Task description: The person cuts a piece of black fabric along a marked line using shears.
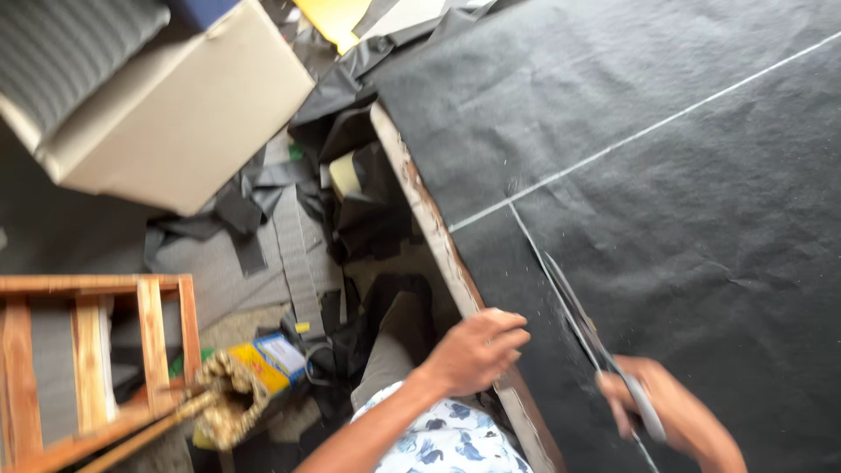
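Black fabric sheet (666, 201): lying spread flat over the worktop (442, 250), covering nearly all of it; marked with white chalk lines (648, 131), one long diagonal and one shorter line branching off it toward the person.

Scissors (583, 328): blades lying along the shorter chalk line, points aimed away from the person, part-way into the sheet. By the look of it, the cutting step is under way, with most of that line lying uncut ahead of the blades.

Right hand (666, 412): fingers clenched around the scissor handles, at the near end of the line, resting on the sheet.

Left hand (477, 350): fingers curled and pressing down on the sheet at the worktop's edge, just left of the scissors, gripping nothing that can be made out.

Next move, as a judgement: it is calling for the blades staying on the chalk and the left hand keeping the sheet taut and flat.

Beyond the worktop's left edge: black offcuts (350, 201) heaped on the floor; a beige box (175, 123) farther off; a wooden frame (88, 350) at the far left.
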